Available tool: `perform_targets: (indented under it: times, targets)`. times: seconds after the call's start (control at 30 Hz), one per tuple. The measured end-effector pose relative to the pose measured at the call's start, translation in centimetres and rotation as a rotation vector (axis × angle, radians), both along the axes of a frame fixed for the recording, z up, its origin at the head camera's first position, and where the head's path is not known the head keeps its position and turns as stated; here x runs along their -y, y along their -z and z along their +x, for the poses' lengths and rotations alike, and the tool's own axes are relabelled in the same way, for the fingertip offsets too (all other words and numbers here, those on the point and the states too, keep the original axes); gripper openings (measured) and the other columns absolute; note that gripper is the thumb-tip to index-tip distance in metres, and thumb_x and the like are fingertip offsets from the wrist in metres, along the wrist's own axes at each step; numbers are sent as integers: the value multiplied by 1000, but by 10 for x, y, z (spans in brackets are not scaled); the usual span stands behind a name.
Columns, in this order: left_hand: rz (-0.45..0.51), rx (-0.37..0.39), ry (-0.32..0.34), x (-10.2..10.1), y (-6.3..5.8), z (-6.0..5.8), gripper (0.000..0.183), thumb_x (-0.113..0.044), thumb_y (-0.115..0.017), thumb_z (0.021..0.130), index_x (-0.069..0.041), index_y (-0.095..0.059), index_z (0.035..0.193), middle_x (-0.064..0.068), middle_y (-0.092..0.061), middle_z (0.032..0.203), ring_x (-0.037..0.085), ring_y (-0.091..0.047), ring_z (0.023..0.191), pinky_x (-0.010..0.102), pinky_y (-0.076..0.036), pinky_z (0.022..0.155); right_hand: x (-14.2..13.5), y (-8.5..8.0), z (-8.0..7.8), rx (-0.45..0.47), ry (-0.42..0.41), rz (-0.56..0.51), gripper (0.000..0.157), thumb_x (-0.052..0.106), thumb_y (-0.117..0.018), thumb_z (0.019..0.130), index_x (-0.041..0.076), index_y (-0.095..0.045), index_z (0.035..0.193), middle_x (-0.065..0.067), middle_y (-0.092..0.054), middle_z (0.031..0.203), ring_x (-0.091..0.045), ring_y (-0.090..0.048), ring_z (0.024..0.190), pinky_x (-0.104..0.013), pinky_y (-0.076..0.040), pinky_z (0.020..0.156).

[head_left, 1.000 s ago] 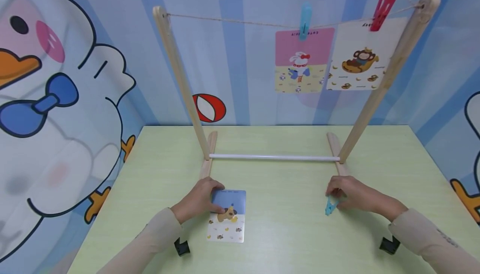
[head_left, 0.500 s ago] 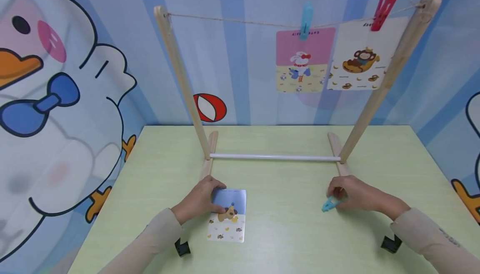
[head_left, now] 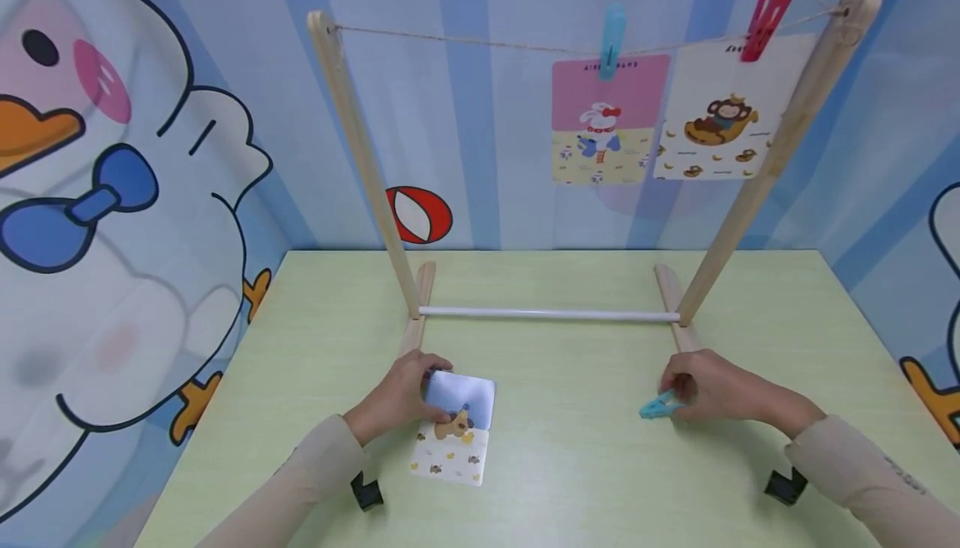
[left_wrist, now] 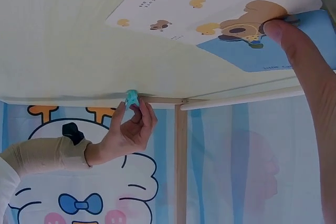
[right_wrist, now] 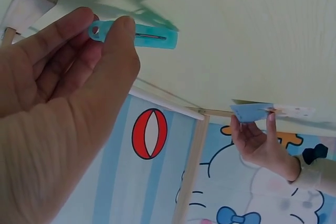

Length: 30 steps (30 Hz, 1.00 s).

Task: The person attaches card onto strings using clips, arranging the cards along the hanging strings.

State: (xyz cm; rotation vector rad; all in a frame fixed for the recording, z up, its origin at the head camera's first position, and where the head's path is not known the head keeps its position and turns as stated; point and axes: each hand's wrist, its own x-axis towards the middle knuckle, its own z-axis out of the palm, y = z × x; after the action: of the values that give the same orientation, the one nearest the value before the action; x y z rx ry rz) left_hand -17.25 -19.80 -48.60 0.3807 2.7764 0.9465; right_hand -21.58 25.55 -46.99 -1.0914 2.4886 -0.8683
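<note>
My left hand pinches the left side of a blue-and-white card printed with a brown dog; the thumb lies on its face. In the left wrist view the dog card is tilted off the tabletop. Over on the right, my right hand holds a light blue clothespin between thumb and fingers, low above the table. The right wrist view shows the clothespin lying sideways, its handle end under the thumb, with its shadow on the table.
A wooden stand with a white crossbar holds up a string. From it hang a pink rabbit card under a blue clothespin and a monkey card under a red clothespin. Printed walls enclose the table.
The dog card has turned slightly and its edge has lifted from the table. In my right hand the clothespin has swung from pointing down toward pointing left.
</note>
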Motion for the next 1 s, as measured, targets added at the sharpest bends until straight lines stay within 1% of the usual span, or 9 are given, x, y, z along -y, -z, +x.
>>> perform_targets:
  times: [0.13,0.23,0.47,0.57,0.67,0.77,0.9,1.0]
  targets:
    - [52,49,-24,1,0,-2,66,-21,-86,61,-7,-56,118,4,-59,109,18,-56,95,31,-50,81,0,-1,0,36,19,-12,22,8,-77,72,8,-62,88,-1,-60,81,-13,-58,70,-24,-51,61]
    - [75,63,-32,2,0,-2,65,-20,-86,61,-7,-57,118,4,-59,109,19,-57,95,32,-50,80,0,-2,0,55,27,-16,21,8,-76,73,8,-62,88,-2,-60,82,-15,-59,70,-24,-51,61]
    - [97,63,-42,5,3,-1,64,-18,-86,60,-9,-57,117,0,-58,92,15,-54,74,26,-48,61,0,-1,1,67,15,-27,21,9,-75,74,8,-62,90,-2,-60,82,-14,-58,69,-24,-51,61]
    - [123,52,-48,6,3,0,67,-17,-86,59,-9,-56,118,1,-57,95,16,-54,70,25,-49,58,1,-1,1,74,12,-37,21,11,-75,75,8,-62,90,-2,-60,82,-15,-58,69,-25,-51,60]
    - [163,53,-67,8,4,1,71,-16,-87,58,-11,-55,121,1,-55,102,16,-55,72,24,-50,60,0,0,1,81,12,-44,21,11,-76,75,7,-62,90,-3,-61,81,-15,-58,69,-25,-51,60]
    - [220,78,-90,11,3,1,75,-13,-87,57,-13,-52,124,3,-54,106,17,-57,74,25,-51,63,0,0,0,88,16,-47,22,12,-76,75,7,-62,90,-3,-61,82,-15,-58,69,-25,-51,60]
    - [290,128,-115,13,0,-1,77,-12,-86,58,-14,-50,126,6,-54,108,17,-60,76,27,-53,66,0,-2,0,97,16,-47,21,13,-76,75,7,-62,90,-3,-62,82,-12,-58,69,-25,-51,60]
    - [313,146,-136,13,-3,-1,75,-14,-86,58,-13,-52,125,6,-55,104,16,-62,76,29,-53,68,0,-5,-1,106,19,-40,23,16,-76,76,6,-63,91,-3,-62,83,-10,-58,69,-24,-51,60]
